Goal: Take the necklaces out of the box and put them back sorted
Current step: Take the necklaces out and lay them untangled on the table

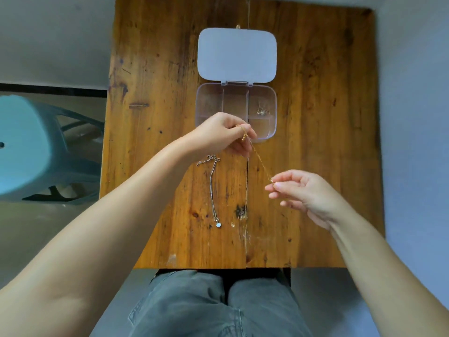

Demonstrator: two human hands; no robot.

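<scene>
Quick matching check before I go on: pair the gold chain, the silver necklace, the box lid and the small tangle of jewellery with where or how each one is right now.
Things:
1. gold chain
2. silver necklace
3. box lid
4. small tangle of jewellery

States:
A. folded open flat on the table, beyond the box
B. stretched taut between the left hand and the right hand
C. inside a right-side compartment of the clear box
D. laid out on the wooden table, pendant end nearest the person

Pairs: 1-B, 2-D, 3-A, 4-C

Worn wooden table [303,142] — teal stool [29,147] (left)
</scene>
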